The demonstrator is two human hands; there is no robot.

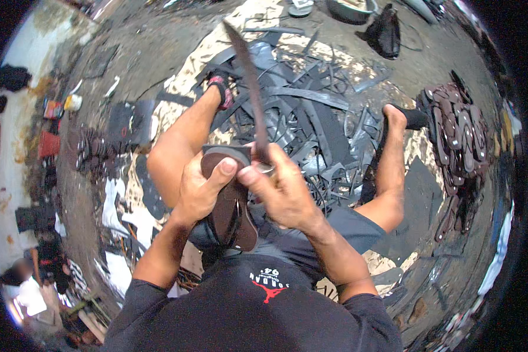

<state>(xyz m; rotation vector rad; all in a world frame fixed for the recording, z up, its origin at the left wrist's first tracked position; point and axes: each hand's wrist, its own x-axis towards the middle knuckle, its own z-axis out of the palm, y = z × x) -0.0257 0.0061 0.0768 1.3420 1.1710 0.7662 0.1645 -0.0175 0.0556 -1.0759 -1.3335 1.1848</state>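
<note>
A brown sandal point(245, 226) with dark straps is gripped in my left hand point(198, 190), held close above my lap with the thumb pressed on its sole. Closed around the handle of a long knife point(251, 82) is my right hand point(290, 196). Its dark, narrow blade points up and away from me. Both hands almost meet at the far end of the sandal, where a strip of dark grey sole edge shows. Whether the blade touches the sole there I cannot tell, because the fingers cover that spot.
Between my spread legs lies a heap of black rubber offcuts point(328, 126) on a pale cloth. At the right rises a stack of brown sandals point(459, 132). Far back are a basin point(353, 12) and a black bag point(386, 32). Another person point(32, 293) is at lower left.
</note>
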